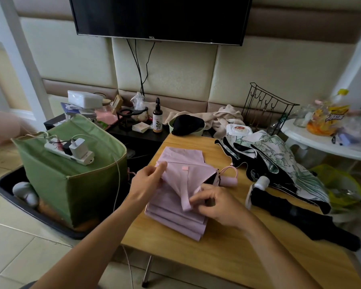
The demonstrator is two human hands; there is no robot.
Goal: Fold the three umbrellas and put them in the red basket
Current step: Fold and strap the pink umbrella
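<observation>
A pale pink umbrella (175, 217) lies collapsed on the wooden table (217, 257), its panels spread flat and its pink handle pointing right. My left hand (148, 180) pinches a fabric panel near its left edge. My right hand (215, 203) pinches the closing strap at the middle of the canopy. To the right lie a floral green-and-white umbrella (279, 159) and a black umbrella (300, 215) with a white handle, both loose and unfolded. No red basket is in view.
A green fabric box (71, 184) with a power strip on top stands left of the table, in a black tray. Bottles, cloths and a wipes pack crowd the back. A wire rack (267, 109) and a white round table (325, 142) stand at the right.
</observation>
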